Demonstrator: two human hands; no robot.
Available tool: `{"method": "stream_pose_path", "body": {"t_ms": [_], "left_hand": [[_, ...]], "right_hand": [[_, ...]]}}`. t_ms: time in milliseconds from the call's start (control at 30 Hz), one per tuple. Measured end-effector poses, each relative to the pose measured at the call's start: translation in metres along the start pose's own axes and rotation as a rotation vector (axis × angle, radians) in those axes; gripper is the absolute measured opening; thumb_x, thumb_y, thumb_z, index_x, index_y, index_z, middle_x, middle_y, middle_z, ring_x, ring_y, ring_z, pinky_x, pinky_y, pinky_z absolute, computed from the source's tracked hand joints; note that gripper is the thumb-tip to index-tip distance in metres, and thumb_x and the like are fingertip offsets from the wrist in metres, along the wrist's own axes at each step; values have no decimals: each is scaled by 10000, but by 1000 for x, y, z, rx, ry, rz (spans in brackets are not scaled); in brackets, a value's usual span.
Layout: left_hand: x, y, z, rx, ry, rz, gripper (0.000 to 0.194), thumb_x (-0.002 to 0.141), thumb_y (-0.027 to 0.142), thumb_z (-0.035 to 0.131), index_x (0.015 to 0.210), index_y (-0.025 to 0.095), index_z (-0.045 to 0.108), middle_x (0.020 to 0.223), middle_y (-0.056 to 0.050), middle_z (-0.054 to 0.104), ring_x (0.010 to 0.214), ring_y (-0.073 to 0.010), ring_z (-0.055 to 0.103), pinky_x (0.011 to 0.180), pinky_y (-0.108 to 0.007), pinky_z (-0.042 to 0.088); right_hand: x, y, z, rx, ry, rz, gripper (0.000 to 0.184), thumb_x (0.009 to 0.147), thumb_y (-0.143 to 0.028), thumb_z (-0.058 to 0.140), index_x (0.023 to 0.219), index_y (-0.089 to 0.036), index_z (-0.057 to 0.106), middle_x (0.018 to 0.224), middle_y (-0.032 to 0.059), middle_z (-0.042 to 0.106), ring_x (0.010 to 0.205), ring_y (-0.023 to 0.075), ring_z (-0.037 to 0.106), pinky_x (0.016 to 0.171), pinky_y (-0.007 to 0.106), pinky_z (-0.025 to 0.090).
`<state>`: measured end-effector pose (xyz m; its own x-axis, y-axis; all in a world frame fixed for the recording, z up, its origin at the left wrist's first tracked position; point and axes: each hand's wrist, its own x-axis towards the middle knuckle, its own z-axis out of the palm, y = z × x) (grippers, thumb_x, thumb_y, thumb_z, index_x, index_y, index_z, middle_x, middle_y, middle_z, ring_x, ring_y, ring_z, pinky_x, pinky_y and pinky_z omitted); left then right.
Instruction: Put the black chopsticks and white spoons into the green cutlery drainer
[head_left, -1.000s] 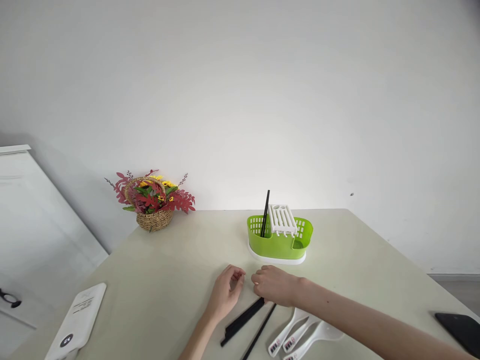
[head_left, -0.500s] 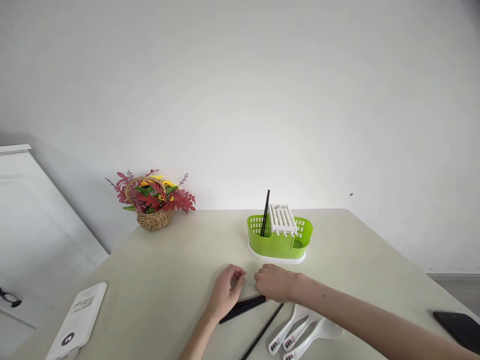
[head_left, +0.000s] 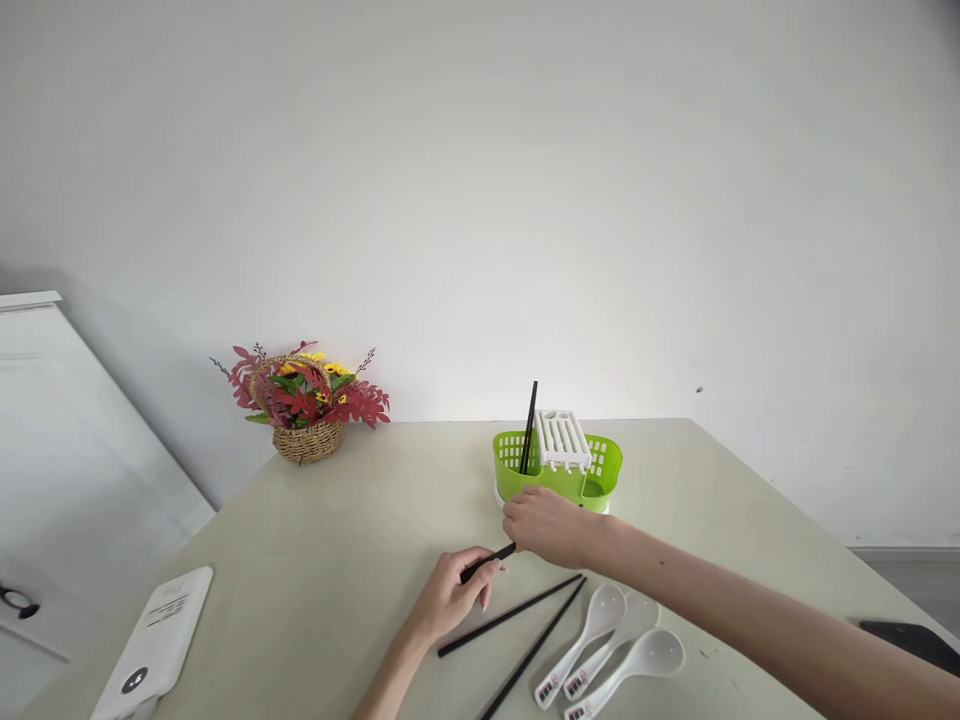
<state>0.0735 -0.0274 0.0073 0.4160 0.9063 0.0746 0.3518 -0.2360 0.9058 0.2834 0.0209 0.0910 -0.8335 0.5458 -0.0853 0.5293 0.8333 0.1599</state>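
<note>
Black chopsticks (head_left: pixel 501 554) are held off the table between my two hands; I cannot make out how many. My left hand (head_left: pixel 448 598) is closed around their lower left end, thumb on top. My right hand (head_left: pixel 549 524) grips the other end, just in front of the green cutlery basket (head_left: pixel 525 487), and hides part of its front. Two more black chopsticks, one chopstick (head_left: pixel 510 617) under the held ones and another chopstick (head_left: pixel 534 650) nearer me, lie apart on the table. Three white spoons (head_left: pixel 652 655) rest to their right.
Black chopsticks (head_left: pixel 529 425) stand in the basket's left compartment, beside its white slotted rack (head_left: pixel 564 438). A wicker flower basket (head_left: pixel 309 442) sits at the back left. A white device (head_left: pixel 154 640) lies at the left edge, a black phone (head_left: pixel 911 645) at the right.
My right hand has lifted chopsticks off the table and moved up toward the basket. My left hand has closed on their other end. One chopstick stays behind, beside the other loose one.
</note>
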Motion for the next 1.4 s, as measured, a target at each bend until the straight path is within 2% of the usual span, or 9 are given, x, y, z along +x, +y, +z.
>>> {"method": "stream_pose_path", "body": {"t_ms": [133,367,533,667,833,967,1133,1300,1400], "left_hand": [[2,-9,-4,-107,33,-59,509,988,601,507,992,154,750,541,25,542,541,-124,431,599,-269,323],[2,-19,-12,-352,54,-114,479,914,622,632,915,149,708,554,83,339,504,-81,265,517,-261,208],[2,-25,-13,-443,87,-110,462,877,614,688,850,152,675,548,104,287,488,-59,148,488,-262,118],[2,-25,-13,-471,113,-122,503,833,655,710,783,160,636,523,107,298,472,-49,134,478,-259,84],[2,-21,-13,-417,182,-117,537,815,692,697,743,166,619,512,103,293,474,-52,146,486,-259,95],[2,-14,-14,-324,302,-130,564,812,726,662,719,171,638,526,90,279,495,-67,175,503,-261,136],[3,-11,-14,-257,449,-128,571,791,720,678,616,178,634,537,62,303,543,-94,284,529,-252,261],[3,-15,-13,-238,455,-110,584,825,713,642,563,192,612,525,61,303,538,-104,306,569,-265,366],[5,-18,-14,-217,443,-84,594,855,707,613,552,198,575,528,52,334,566,-122,398,613,-267,402]], "right_hand": [[-10,9,-22,118,32,145,194,980,-362,663,983,-194,759,936,85,780,845,244,740,668,296,467],[-33,17,-49,358,166,348,221,986,-399,620,887,-247,748,867,29,793,808,235,729,627,286,413],[-37,7,-55,574,221,382,155,941,-393,671,888,-252,704,907,8,799,821,207,732,639,267,432],[-34,-2,-55,739,230,367,133,950,-342,638,1025,-232,639,742,-22,764,640,167,720,618,254,461],[-33,0,-54,879,274,379,191,905,-288,668,1071,-227,597,706,-31,757,591,165,714,622,262,499],[-34,11,-51,1020,343,454,84,930,-311,641,946,-233,614,766,0,789,628,169,741,558,256,540],[-30,16,-48,1206,421,537,147,958,-319,632,855,-215,644,844,25,813,692,164,781,581,246,623],[-27,12,-51,1269,457,554,188,948,-336,670,832,-190,694,831,32,815,685,166,787,575,237,634],[-28,17,-64,1246,470,538,197,943,-318,682,804,-181,709,797,33,813,649,159,777,575,241,634]]}}
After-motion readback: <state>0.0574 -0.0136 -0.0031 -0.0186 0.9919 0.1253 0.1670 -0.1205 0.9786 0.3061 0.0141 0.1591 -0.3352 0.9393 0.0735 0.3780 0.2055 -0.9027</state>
